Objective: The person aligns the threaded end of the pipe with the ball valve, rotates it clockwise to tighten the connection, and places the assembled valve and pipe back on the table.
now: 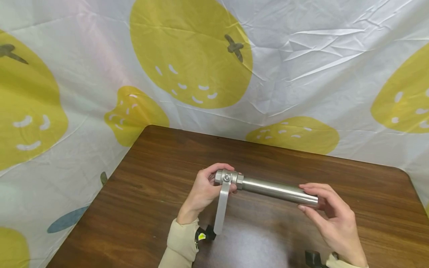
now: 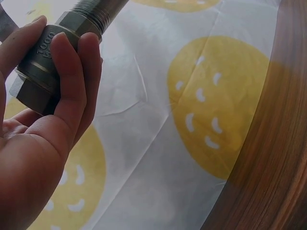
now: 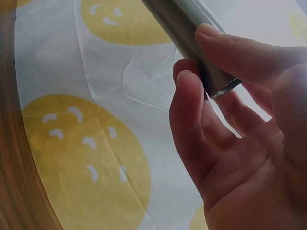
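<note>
A metal ball valve [image 1: 231, 178] with a hexagonal end is gripped in my left hand [image 1: 202, 190], fingers and thumb curled around its body. Its flat lever handle [image 1: 222, 212] points down toward the near side. From the valve's right end runs a smooth steel pipe [image 1: 275, 190], tilted slightly down to the right. Some thread [image 2: 96, 12] shows between pipe and valve in the left wrist view. My right hand [image 1: 338, 216] pinches the pipe's free end between thumb and fingers. In the right wrist view, the pipe's cut rim [image 3: 225, 89] lies just past the thumb.
Both hands are over a dark brown wooden table [image 1: 151, 167] with rounded corners. A white curtain [image 1: 318, 74] printed with yellow fruit hangs along its back and left edges. Black camera mounts sit at the left wrist [image 1: 206, 233] and right wrist [image 1: 315, 258].
</note>
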Available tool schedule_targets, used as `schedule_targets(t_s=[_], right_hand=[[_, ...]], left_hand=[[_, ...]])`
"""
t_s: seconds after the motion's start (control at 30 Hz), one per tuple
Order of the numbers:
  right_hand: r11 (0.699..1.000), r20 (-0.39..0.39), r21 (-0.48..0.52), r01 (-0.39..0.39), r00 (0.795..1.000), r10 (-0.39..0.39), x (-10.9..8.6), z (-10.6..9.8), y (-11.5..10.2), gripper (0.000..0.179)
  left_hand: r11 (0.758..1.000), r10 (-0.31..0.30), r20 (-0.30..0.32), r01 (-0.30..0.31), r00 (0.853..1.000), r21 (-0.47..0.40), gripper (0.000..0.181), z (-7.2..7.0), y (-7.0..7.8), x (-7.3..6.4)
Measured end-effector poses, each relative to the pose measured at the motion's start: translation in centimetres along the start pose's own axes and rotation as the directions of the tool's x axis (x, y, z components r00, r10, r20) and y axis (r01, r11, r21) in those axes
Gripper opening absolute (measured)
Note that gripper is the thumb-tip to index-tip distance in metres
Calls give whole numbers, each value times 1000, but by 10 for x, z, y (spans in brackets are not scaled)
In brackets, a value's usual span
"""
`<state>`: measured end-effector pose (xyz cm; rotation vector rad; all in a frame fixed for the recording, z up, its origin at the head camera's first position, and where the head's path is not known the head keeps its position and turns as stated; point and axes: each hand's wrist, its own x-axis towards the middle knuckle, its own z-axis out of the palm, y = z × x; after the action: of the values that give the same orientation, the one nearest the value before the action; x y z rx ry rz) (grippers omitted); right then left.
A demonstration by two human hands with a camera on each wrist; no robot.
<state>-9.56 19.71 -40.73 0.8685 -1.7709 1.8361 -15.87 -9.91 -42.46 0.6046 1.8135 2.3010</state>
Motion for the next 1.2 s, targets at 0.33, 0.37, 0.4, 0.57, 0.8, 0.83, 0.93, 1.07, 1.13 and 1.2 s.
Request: schedule_targets(t_s=[0.33,0.37,0.4,0.57,0.8,0.83,0.93,1.07,1.13,1.2], right_hand=[[998,-2,-56,-1,1000,0,0,-1,-1,42],[998,-2,-57,-2,1000,2,0,-2,-1,42],[998,-2,-61,-4,1000,4,-1,-2,0,43],[997,-4,-77,-18,1000,17,-3,-4,1,44],[991,-25,-124,-59,998,57,-8,-7,5,44],[989,-28,-135,-65,998,61,-8,-8,6,45],[981,-35,-178,-81,996,76,-10,-9,8,46],[964,-43,-243,-110,994,102,-11,-9,8,44],[951,-46,-281,-127,992,119,-12,-10,8,43],[937,-53,-315,-152,988,143,-12,-10,6,41]], left_hand=[[1000,-19,-5,19,1000,9,55,0,2,0],[1000,-16,-4,16,1000,7,55,0,2,0],[1000,-15,-4,15,1000,5,55,0,2,0],[1000,-21,-2,21,1000,0,56,0,2,-1],[999,-25,-7,25,1000,28,51,1,2,-1],[999,-26,-9,27,1000,32,51,1,2,-1],[999,-25,-7,25,1000,31,52,2,3,-1],[999,-25,13,25,1000,20,54,2,3,-1],[1000,-28,21,27,999,13,56,2,2,-1],[1000,-24,27,24,999,4,56,2,1,-1]])
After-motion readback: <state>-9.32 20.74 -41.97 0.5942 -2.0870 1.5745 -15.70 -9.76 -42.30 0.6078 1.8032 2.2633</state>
